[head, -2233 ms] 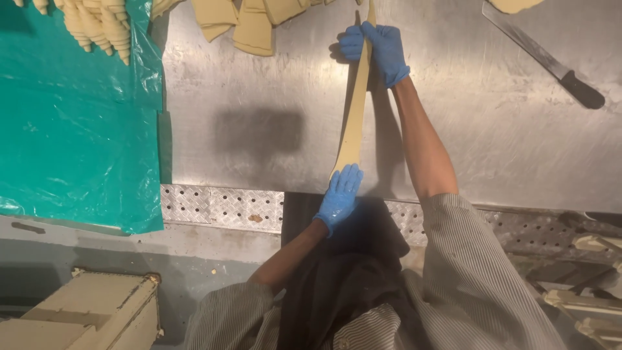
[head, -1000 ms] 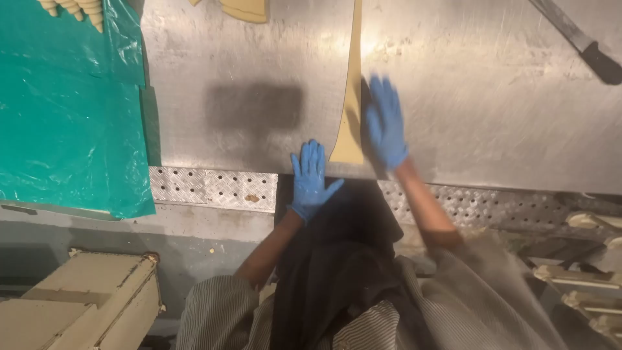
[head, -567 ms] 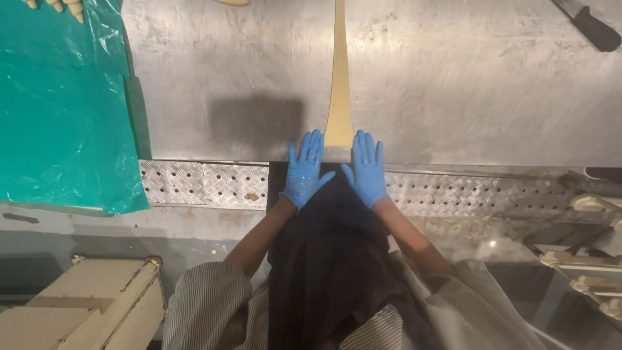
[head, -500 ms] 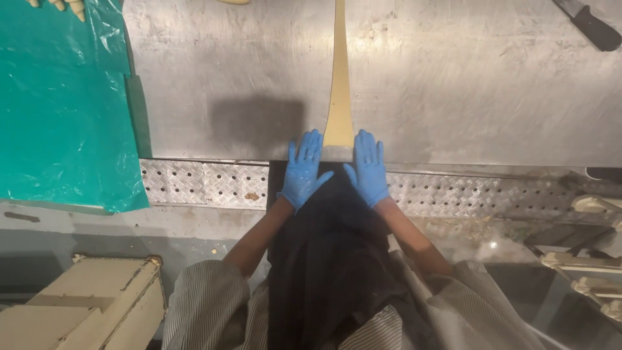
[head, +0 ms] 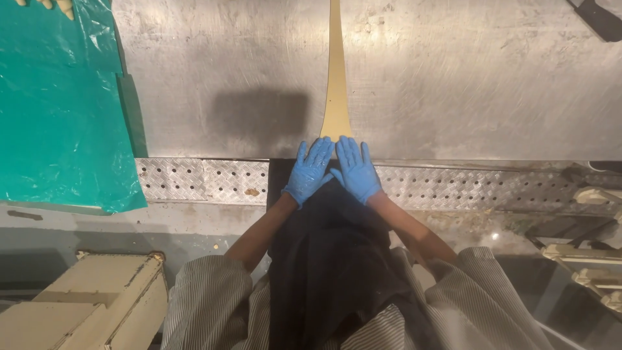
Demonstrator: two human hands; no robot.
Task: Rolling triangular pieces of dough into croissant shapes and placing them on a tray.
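Now, line by line:

Left hand: the left hand (head: 310, 170) wears a blue glove and lies flat and open, fingers (head: 319, 150) spread and pointing to the far side; it grips nothing, and its fingertips rest at the near end of the dough strip (head: 336, 84).

Right hand: the right hand (head: 356, 168), gloved in blue too, is open and flat in the same way, just beside the left one, thumbs close together, its fingertips at the same near end of the strip.

Arms: both forearms are bare and run from the near side up and inward, so the hands meet in the middle at the near edge of the surface (head: 453, 84); striped sleeves (head: 207, 298) are pushed back to the elbows, with a dark apron (head: 330, 272) between them.

Dough strip: long, thin, pale yellow, lying flat on the metal surface; it widens a little at the near end under the fingertips and runs straight away to the far edge of the view.

Perforated rail: a metal band (head: 201, 179) with small holes runs left to right along the near edge of the surface, under the wrists.

Green sheet: a crinkled green plastic sheet (head: 58, 110) covers the left part of the surface and hangs over its near edge, well apart from the hands.

Box: a cream-coloured box (head: 84, 301) stands at the near left, below the surface.

Dark handle: a black handle (head: 599, 18) shows at the far right corner, well apart from the strip.
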